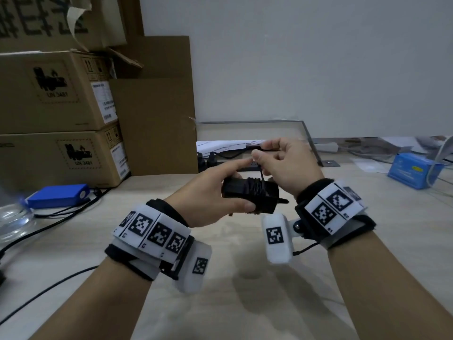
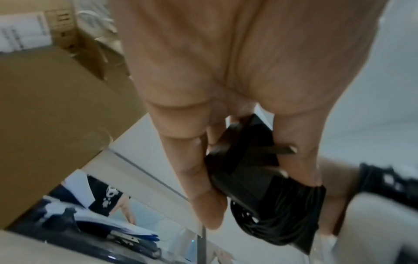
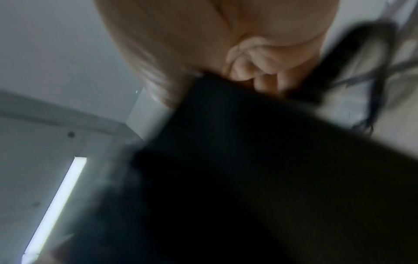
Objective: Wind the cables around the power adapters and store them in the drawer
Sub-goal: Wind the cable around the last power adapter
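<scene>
far left: stacked boxes [image 1: 56, 94], a blue pack [image 1: 57, 195] on the desk [image 1: 220, 278]. left hand [image 1: 210, 195] clamped around the black adapter [image 1: 247, 195], held in the air above the desk, plug pins bare. cable [image 1: 257, 186] already coiled tight round its middle. right hand [image 1: 286, 163] pinching the short loose cable end, drawn taut upward. likely a light, rigid block; thin cord, springy, prone to uncoil. best gripped across the flat sides, thumb over the coil. no drawer in sight.
</scene>
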